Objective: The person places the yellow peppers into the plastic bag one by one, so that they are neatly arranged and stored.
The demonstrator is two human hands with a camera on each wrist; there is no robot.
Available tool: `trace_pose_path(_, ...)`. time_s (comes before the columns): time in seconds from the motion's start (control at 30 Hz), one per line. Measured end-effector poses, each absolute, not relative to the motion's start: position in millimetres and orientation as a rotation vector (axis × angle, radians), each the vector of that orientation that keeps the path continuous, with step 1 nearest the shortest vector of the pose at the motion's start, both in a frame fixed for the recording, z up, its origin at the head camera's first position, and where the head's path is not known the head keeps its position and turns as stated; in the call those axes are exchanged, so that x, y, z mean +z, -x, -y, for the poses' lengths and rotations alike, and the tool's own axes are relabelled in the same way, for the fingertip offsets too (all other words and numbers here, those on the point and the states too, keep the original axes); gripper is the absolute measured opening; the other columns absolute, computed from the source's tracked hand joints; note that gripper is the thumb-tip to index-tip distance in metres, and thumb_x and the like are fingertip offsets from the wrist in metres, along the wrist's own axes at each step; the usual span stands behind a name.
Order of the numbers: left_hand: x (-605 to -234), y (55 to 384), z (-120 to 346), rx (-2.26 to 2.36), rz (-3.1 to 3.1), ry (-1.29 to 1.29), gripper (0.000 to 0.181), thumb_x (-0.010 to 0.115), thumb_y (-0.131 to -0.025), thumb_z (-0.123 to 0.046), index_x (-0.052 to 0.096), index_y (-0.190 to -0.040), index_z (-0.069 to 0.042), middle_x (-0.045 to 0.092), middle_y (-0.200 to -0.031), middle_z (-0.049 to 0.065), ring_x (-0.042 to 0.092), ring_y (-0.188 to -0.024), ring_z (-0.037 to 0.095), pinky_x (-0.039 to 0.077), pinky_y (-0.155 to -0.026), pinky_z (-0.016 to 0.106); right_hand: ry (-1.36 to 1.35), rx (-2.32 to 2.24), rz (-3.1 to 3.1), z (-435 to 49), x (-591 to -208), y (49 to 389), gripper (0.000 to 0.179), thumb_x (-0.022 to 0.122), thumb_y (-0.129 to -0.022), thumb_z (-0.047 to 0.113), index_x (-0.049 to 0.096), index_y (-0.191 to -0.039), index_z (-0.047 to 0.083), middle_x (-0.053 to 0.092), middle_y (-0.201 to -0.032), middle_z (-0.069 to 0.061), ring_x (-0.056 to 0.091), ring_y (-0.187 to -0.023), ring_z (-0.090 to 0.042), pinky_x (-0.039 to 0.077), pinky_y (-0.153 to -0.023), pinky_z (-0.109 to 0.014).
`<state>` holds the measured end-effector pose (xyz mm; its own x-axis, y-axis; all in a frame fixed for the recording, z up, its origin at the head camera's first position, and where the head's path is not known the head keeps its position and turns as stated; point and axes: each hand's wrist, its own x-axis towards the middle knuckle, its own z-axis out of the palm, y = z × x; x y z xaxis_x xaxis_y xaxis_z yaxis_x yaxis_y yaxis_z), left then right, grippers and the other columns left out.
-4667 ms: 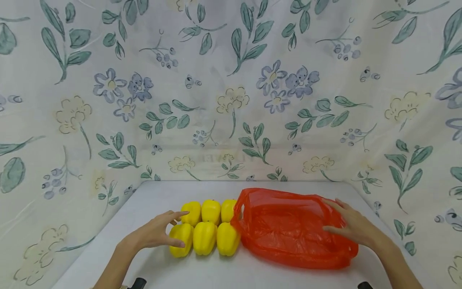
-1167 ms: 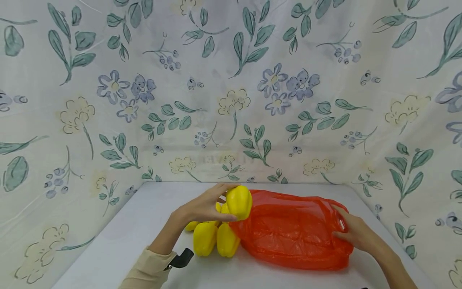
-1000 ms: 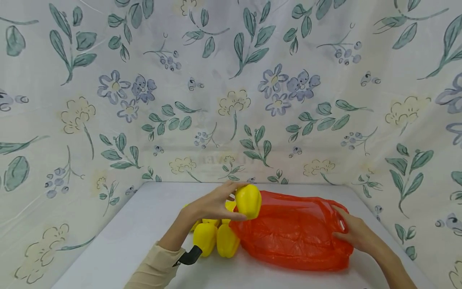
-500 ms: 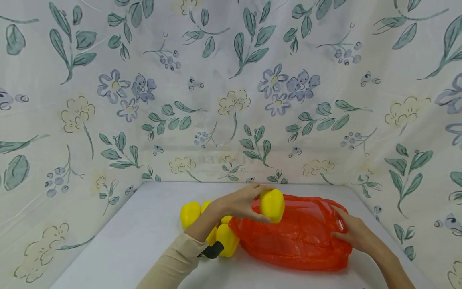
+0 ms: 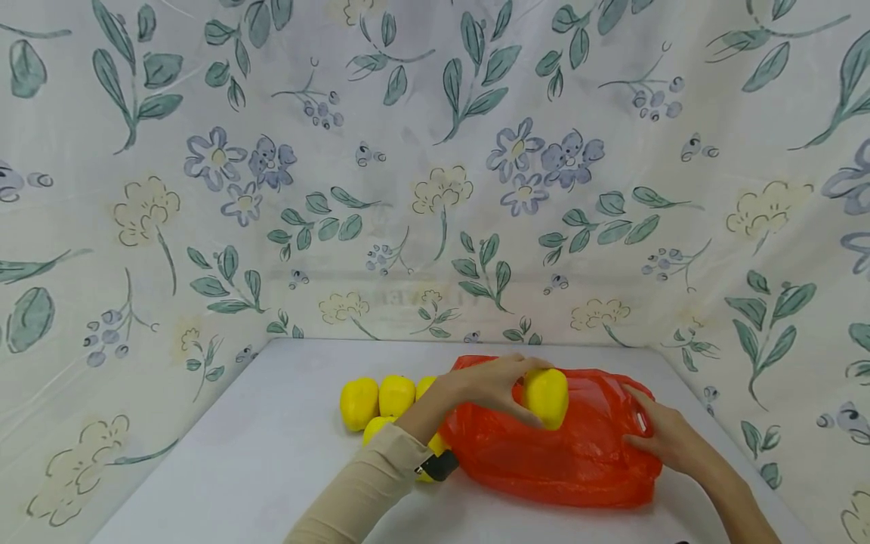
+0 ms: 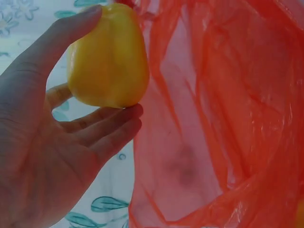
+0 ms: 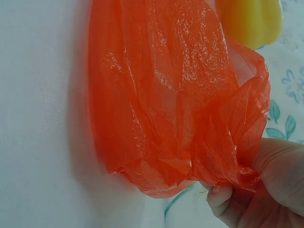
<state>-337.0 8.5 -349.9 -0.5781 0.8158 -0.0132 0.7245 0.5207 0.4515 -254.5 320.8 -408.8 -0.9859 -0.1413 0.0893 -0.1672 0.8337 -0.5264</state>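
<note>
My left hand [image 5: 499, 385] holds a yellow bell pepper [image 5: 547, 399] between thumb and fingertips, over the red plastic bag [image 5: 544, 468]. In the left wrist view the thumb lies on the pepper [image 6: 109, 57] from above and the fingertips support it from below, beside the sheer red film [image 6: 251, 95]. My right hand [image 5: 669, 434] grips the bag's right end by its handle. The right wrist view shows that hand [image 7: 280, 180] pinching the gathered plastic [image 7: 223, 161], with the yellow pepper [image 7: 251, 21] beyond the bag's edge.
Several more yellow bell peppers [image 5: 359, 404] sit grouped on the white table [image 5: 238, 453], left of the bag, some partly hidden by my left forearm and the black wrist camera [image 5: 438, 464]. A floral cloth [image 5: 435, 189] hangs behind the table.
My left hand has taken up a pepper from the group and carried it rightwards over the red bag. The right hand now grips the bag's handle and stays nearly still.
</note>
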Motion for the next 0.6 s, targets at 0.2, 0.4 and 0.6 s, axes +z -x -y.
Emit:
trace_pose_path(0.2,-358.2,342.4,-28.5,0.401,-2.57,-1.302,0.08,0.076,-0.076,-0.058,0.035,-0.144,-0.045,0.049,-0.13,-0.015,0.046,-0.115,0.006,0.049,-0.089,0.026,-0.24,0.868,2.955,-320.0,-411.0,254.3,0.087,0.08,-0.079,0.014,0.029,-0.147,-0.004,0.055,-0.13,-0.031,0.058,-0.107,-0.041,0.061,-0.076,-0.043)
trace_pose_path(0.4,-364.1,344.6,-43.8,0.38,-2.581,-1.255,0.079,0.077,-0.076,-0.056,0.037,-0.142,-0.045,0.05,-0.131,-0.016,0.045,-0.115,0.006,0.049,-0.088,0.026,-0.231,0.876,2.961,-318.9,-410.0,253.0,0.087,0.08,-0.079,0.015,0.029,-0.147,-0.005,0.055,-0.13,-0.031,0.059,-0.107,-0.04,0.061,-0.076,-0.043)
trace_pose_path(0.6,-373.5,345.2,-60.7,0.373,-2.596,-1.152,0.077,0.078,-0.076,-0.054,0.038,-0.141,-0.048,0.05,-0.129,-0.014,0.046,-0.114,0.007,0.051,-0.087,0.03,-0.229,0.864,2.97,-318.1,-409.6,252.9,0.089,0.081,-0.079,0.016,0.029,-0.147,-0.005,0.054,-0.131,-0.031,0.058,-0.108,-0.043,0.061,-0.077,-0.045)
